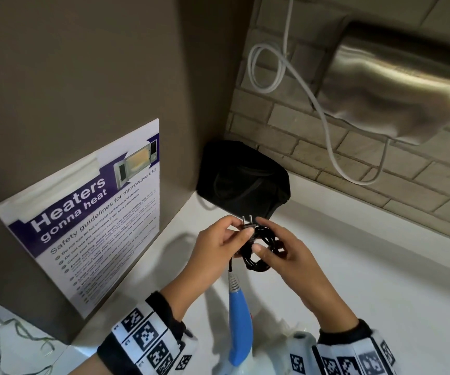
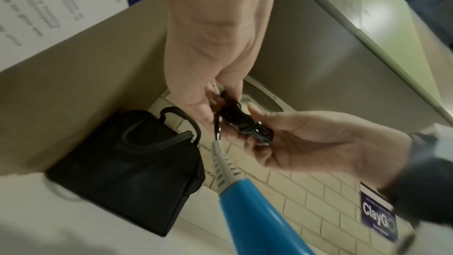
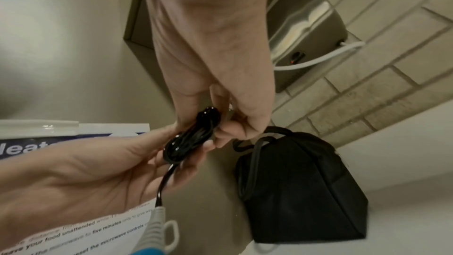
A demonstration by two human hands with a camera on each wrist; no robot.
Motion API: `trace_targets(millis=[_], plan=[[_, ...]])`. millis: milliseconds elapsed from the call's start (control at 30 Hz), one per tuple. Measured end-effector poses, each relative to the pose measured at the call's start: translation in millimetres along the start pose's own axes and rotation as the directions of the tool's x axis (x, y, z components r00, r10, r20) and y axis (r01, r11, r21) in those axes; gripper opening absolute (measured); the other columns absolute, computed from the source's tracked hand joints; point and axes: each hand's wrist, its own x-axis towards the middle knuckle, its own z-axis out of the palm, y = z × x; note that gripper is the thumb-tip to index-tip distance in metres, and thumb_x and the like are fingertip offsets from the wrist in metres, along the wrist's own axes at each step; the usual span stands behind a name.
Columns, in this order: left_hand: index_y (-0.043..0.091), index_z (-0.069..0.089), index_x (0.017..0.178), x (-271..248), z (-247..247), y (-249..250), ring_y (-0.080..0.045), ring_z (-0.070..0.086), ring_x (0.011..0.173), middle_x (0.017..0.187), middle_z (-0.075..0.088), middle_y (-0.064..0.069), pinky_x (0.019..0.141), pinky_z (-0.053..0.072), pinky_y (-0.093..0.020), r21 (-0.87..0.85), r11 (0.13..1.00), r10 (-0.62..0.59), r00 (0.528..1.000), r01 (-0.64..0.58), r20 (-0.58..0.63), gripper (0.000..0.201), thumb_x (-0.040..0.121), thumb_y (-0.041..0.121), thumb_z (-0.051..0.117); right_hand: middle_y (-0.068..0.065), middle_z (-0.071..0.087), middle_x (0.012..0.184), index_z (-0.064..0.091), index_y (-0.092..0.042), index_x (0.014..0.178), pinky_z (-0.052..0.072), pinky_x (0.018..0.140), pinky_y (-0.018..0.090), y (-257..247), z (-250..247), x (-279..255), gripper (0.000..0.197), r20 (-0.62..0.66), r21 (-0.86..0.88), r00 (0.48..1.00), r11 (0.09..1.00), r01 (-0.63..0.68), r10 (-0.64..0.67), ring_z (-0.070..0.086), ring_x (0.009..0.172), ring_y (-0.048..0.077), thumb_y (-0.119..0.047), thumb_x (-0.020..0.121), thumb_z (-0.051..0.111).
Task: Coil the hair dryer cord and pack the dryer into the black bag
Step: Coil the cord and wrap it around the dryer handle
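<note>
A black cord [image 1: 259, 249], wound into a small coil, is held over the white counter [image 1: 367, 266] between both hands. My left hand [image 1: 241, 228] pinches the coil near the plug [image 1: 247, 220], whose prongs stick up. My right hand [image 1: 264, 239] grips the coil's other side with thumb and fingers. The cord runs down into the dryer's blue handle [image 1: 240, 320]; its white body [image 1: 286, 355] lies at the near edge. The black bag [image 1: 242, 180] stands in the corner behind the hands. In the wrist views the coil [image 2: 242, 123] [image 3: 193, 139] sits between both hands beside the bag [image 2: 127, 166] [image 3: 301, 187].
A steel hand dryer [image 1: 397, 85] hangs on the brick wall at the right, with its white cable [image 1: 326, 117] looping down. A microwave safety poster [image 1: 91, 212] covers the brown panel at the left. Loose wires [image 1: 15, 334] lie at the lower left.
</note>
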Motion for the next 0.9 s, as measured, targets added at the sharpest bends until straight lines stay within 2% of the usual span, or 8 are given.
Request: trace_targets(millis=[67, 133, 267, 400, 533, 667, 767, 900], plan=[[0.012, 0.054, 0.091, -2, 3, 3, -0.013, 0.072, 0.070, 0.078, 0.074, -0.010, 0.062, 0.054, -0.017, 0.056, 0.998, 0.013, 1.000, -0.013, 0.015, 0.015, 0.093, 0.027, 0.057, -0.010, 0.065, 0.112, 0.060, -0.037, 0.119, 0.050, 0.090, 0.030, -4, -1, 5, 0.034, -0.040, -0.042, 0.998, 0.998, 0.049, -0.051, 0.059, 0.103, 0.006, -0.028, 0.087, 0.065], [0.011, 0.050, 0.089, -4, 6, 6, -0.023, 0.074, 0.072, 0.080, 0.073, -0.013, 0.068, 0.060, -0.032, -0.010, 1.000, 0.012, 1.000, -0.011, 0.011, 0.018, 0.095, 0.027, 0.054, -0.008, 0.068, 0.104, 0.065, -0.031, 0.111, 0.051, 0.086, 0.034, -3, -1, 8, 0.022, -0.083, -0.046, 0.990, 0.993, 0.108, -0.112, 0.062, 0.098, 0.011, -0.025, 0.090, 0.062], [0.011, 0.050, 0.091, 0, 5, 9, -0.033, 0.074, 0.076, 0.095, 0.071, -0.020, 0.076, 0.060, -0.049, -0.155, 0.986, -0.073, 0.997, 0.066, -0.041, 0.019, 0.097, 0.029, 0.049, -0.003, 0.070, 0.093, 0.066, -0.026, 0.108, 0.049, 0.063, 0.025, 2, 6, 2, 0.019, -0.170, 0.060, 0.976, 0.987, 0.149, -0.137, 0.063, 0.077, 0.011, -0.021, 0.093, 0.057], [0.006, 0.050, 0.100, 2, 5, 13, -0.034, 0.074, 0.077, 0.097, 0.070, -0.019, 0.074, 0.061, -0.042, -0.284, 0.944, -0.188, 0.982, 0.171, -0.034, 0.022, 0.099, 0.028, 0.047, -0.001, 0.067, 0.075, 0.067, -0.022, 0.109, 0.046, 0.056, 0.023, 9, 10, -6, 0.020, -0.215, 0.216, 0.975, 0.971, 0.104, -0.057, 0.055, 0.064, 0.013, -0.018, 0.093, 0.055], [0.005, 0.049, 0.100, 5, 0, 7, -0.031, 0.074, 0.081, 0.097, 0.071, -0.024, 0.079, 0.060, -0.043, -0.216, 0.961, -0.182, 0.983, 0.175, -0.012, 0.023, 0.097, 0.027, 0.051, -0.001, 0.067, 0.077, 0.068, -0.024, 0.113, 0.048, 0.063, 0.022, 12, 4, -7, 0.024, -0.070, 0.227, 0.997, 0.974, -0.007, 0.023, 0.058, 0.072, 0.008, -0.021, 0.095, 0.052], [0.003, 0.047, 0.098, 6, 1, 0, -0.033, 0.074, 0.080, 0.091, 0.072, -0.023, 0.076, 0.060, -0.043, -0.188, 0.964, -0.195, 0.980, 0.187, -0.025, 0.025, 0.098, 0.027, 0.049, -0.010, 0.066, 0.067, 0.073, -0.016, 0.086, 0.039, 0.060, 0.006, 7, -4, -9, 0.025, -0.012, 0.165, 0.999, 0.986, -0.029, 0.032, 0.052, 0.060, -0.004, -0.022, 0.095, 0.051], [0.003, 0.048, 0.092, 11, 3, 0, -0.032, 0.074, 0.079, 0.089, 0.073, -0.023, 0.071, 0.061, -0.034, -0.332, 0.912, -0.262, 0.965, 0.242, -0.019, 0.026, 0.100, 0.028, 0.045, -0.004, 0.070, 0.072, 0.074, -0.009, 0.089, 0.039, 0.059, 0.008, 5, -9, -12, 0.022, -0.048, 0.231, 0.999, 0.973, -0.004, 0.016, 0.053, 0.060, -0.001, -0.016, 0.094, 0.054], [0.005, 0.053, 0.096, 18, 5, -4, -0.033, 0.073, 0.084, 0.089, 0.074, -0.020, 0.081, 0.059, -0.040, -0.311, 0.907, -0.282, 0.958, 0.285, 0.055, 0.026, 0.098, 0.030, 0.048, -0.001, 0.072, 0.077, 0.074, -0.008, 0.094, 0.045, 0.065, 0.017, 13, -13, -14, 0.019, -0.072, 0.339, 0.994, 0.939, -0.056, 0.085, 0.058, 0.068, 0.007, -0.013, 0.093, 0.056]])
